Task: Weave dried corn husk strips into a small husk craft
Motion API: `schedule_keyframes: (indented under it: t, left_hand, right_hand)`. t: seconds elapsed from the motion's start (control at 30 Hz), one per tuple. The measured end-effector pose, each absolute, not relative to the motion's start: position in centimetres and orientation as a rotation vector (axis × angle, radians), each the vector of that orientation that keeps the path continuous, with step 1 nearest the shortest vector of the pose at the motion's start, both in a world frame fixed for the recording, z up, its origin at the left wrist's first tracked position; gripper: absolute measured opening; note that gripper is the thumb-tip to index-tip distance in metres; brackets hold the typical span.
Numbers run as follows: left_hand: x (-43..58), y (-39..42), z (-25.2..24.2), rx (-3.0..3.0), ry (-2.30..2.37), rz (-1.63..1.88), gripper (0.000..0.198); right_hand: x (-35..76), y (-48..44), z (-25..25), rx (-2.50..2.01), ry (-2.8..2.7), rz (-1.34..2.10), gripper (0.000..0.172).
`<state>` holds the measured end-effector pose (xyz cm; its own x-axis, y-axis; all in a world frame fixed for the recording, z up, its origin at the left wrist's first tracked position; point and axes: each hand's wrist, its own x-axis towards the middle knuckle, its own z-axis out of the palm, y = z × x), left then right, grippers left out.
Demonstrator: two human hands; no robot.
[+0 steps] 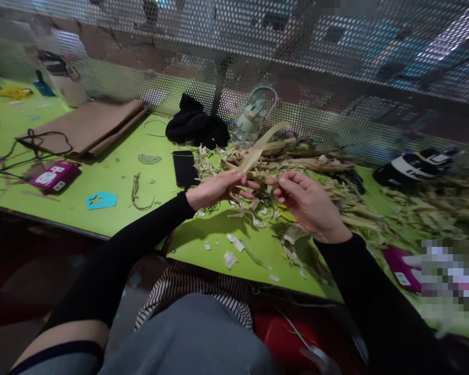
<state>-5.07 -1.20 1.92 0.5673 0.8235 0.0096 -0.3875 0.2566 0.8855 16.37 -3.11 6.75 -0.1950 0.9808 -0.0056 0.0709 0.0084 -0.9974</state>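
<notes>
My left hand (227,187) pinches a long pale corn husk strip (260,149), which sticks up and to the right from between its thumb and fingers. To the right, my right hand (307,203) has its thumb and fingertips pressed together, close to the left fingers. Whatever sits in that pinch is too small to make out. Behind and beneath both hands spreads a heap of dried husk pieces (316,161). White scraps (230,259) lie on the green table (197,239) below my hands.
Left of my hands are a black phone (184,167), a blue tag (101,200), a purple power strip (54,176) and folded brown paper (86,125). A green bottle (252,117) and black cloth (197,125) stand behind. A black bottle (414,165) lies at right, before the perforated metal screen (316,78).
</notes>
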Motion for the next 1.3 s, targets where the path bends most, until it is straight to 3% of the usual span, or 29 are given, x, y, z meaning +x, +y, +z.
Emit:
schedule_keyframes:
  t: [0.23, 0.4, 0.63, 0.97, 1.3]
  left_hand:
    - [-4.2, -1.3, 1.4, 0.928, 0.490, 0.873, 0.023]
    - [-4.6, -1.2, 1.7, 0.913, 0.499, 0.926, 0.023]
    - [-3.9, -1.5, 1.7, 0.766, 0.556, 0.957, 0.030]
    - [-4.1, -1.3, 1.4, 0.843, 0.649, 1.052, 0.027]
    - [-3.2, -1.7, -0.2, 1.082, 0.694, 0.767, 0.024]
  right_hand:
    - [14.5, -2.5, 5.4, -1.076, -1.438, 1.331, 0.035]
    - [14.7, -2.5, 4.7, -1.128, -1.707, 1.088, 0.033]
    - [14.7, -1.9, 2.2, -1.167, -1.721, 1.155, 0.043]
    - [16.0, -2.3, 2.7, -1.203, -1.862, 1.061, 0.029]
    - [15.4, -2.9, 2.5, -1.383, -2.053, 0.773, 0.022]
